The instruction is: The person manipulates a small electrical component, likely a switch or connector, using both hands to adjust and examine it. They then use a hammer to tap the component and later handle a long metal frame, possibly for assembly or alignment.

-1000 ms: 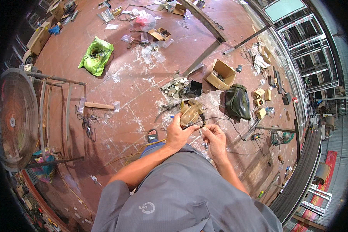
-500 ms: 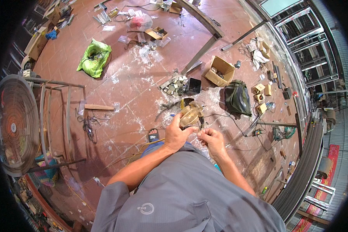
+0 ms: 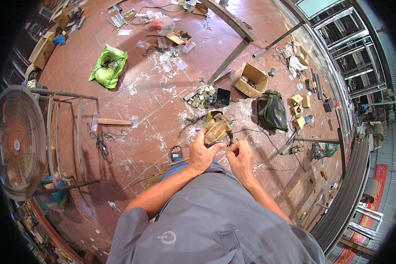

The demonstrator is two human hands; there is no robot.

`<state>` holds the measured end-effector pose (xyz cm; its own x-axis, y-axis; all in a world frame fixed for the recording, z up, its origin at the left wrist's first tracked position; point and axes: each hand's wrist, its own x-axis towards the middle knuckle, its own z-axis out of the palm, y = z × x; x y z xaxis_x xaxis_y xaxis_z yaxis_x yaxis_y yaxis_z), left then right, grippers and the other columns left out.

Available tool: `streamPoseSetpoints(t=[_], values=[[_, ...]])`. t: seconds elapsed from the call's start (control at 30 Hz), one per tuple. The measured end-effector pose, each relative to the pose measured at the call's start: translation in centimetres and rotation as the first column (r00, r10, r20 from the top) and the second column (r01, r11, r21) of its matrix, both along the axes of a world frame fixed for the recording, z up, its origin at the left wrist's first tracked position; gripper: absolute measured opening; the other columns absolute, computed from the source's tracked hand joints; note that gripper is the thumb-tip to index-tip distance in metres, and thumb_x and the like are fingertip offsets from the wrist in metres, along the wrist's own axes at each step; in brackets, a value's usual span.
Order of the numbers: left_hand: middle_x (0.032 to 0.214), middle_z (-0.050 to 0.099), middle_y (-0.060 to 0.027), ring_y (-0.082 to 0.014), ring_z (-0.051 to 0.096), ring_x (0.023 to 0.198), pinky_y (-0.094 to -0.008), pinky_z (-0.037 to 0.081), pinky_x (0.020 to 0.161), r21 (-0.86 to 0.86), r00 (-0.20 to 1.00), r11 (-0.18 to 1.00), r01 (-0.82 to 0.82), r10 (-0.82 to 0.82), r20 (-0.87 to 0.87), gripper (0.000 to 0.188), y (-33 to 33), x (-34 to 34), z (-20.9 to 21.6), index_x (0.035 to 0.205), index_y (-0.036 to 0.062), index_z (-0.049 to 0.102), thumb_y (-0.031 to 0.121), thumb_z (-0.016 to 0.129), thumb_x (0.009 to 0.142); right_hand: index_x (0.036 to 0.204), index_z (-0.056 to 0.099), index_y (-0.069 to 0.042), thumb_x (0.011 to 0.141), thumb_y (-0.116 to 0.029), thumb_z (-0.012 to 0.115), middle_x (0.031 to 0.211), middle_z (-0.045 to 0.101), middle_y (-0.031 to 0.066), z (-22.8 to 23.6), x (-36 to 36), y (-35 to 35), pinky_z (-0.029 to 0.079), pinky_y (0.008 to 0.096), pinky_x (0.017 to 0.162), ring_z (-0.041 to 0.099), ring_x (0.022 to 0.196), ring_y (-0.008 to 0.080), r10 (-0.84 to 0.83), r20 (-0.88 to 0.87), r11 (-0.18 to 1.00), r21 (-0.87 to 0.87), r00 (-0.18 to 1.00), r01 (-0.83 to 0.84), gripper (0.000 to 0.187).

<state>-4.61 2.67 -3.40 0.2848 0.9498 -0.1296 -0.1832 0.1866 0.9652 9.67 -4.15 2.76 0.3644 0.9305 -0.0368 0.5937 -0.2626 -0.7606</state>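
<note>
- Left hand (image 3: 201, 155): thumb and fingers clamped on the yellowish device (image 3: 217, 130), held before the shirt (image 3: 198, 207).
- Right hand (image 3: 240, 157): fingers bent just beside the device; whether they pinch anything, I cannot tell.

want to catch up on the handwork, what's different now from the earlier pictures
The right hand has shifted slightly forward over the last half second, its fingers now more curled; what it pinches, if anything, is too small to tell. No clear grab or release shows. The left hand still holds the amber casing; the green bag and cardboard box stay put.
</note>
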Motion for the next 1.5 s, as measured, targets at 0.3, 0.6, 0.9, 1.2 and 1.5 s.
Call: streamPoseSetpoints(t=[0.3,0.6,0.9,1.2,1.5], values=[[0.116,0.076,-0.0137,-0.0154,0.072,0.104,-0.0307,0.058,0.089,-0.074,0.999,0.997,-0.013,0.016,0.042,0.067,0.0,0.0,-0.1,0.139,-0.0079,0.053,0.012,0.089,0.086,0.110,0.063,0.001,0.102,-0.004,0.064,0.099,0.068,0.0131,-3.1,0.5,0.2,0.054,0.0371,0.075,0.068,0.085,0.0241,-0.135,0.257,0.943,0.329,0.957,0.045,0.009],[0.112,0.073,-0.0079,-0.0122,0.070,0.099,-0.0280,0.060,0.082,0.014,0.999,1.000,-0.014,0.015,-0.041,0.058,0.1,-0.9,-1.2,0.134,-0.0044,0.054,0.014,0.087,0.090,0.112,0.063,-0.003,0.109,-0.016,0.064,0.101,0.071,0.0074,-3.8,-0.2,-0.4,0.051,0.0265,0.075,0.067,0.087,0.0102,-0.169,-0.396,0.969,0.100,0.903,0.225,0.014],[0.095,0.074,-0.0045,-0.0092,0.068,0.079,-0.0254,0.055,0.067,-0.159,0.989,0.978,-0.133,0.141,0.040,0.052,0.1,-1.4,-1.5,0.122,-0.0010,0.059,0.024,0.090,0.088,0.111,0.062,-0.002,0.109,-0.014,0.060,0.101,0.070,0.0074,-2.9,-2.5,1.0,0.057,0.0308,0.083,0.071,0.092,0.0165,-0.169,-0.860,0.955,-0.022,0.482,0.295,0.012],[0.086,0.070,0.0022,-0.0039,0.056,0.061,-0.0219,0.040,0.048,-0.497,0.944,0.865,0.068,0.105,0.312,0.038,0.8,-0.8,-1.3,0.115,0.0071,0.061,0.021,0.087,0.091,0.107,0.064,-0.007,0.106,-0.012,0.061,0.100,0.069,0.0042,-2.0,-2.3,1.4,0.055,0.0306,0.081,0.067,0.090,0.0145,-0.117,-0.774,0.981,0.008,0.622,0.195,0.006],[0.097,0.067,-0.0012,-0.0107,0.061,0.076,-0.0260,0.044,0.057,-0.323,0.746,0.838,0.439,-0.140,0.652,0.055,1.5,-1.5,-1.4,0.128,0.0098,0.060,0.052,0.076,0.097,0.098,0.062,-0.009,0.105,-0.020,0.060,0.087,0.066,0.0041,0.6,0.4,2.0,0.050,0.0349,0.072,0.062,0.075,0.0151,-0.140,-0.975,0.972,-0.169,-0.174,0.165,0.013]])
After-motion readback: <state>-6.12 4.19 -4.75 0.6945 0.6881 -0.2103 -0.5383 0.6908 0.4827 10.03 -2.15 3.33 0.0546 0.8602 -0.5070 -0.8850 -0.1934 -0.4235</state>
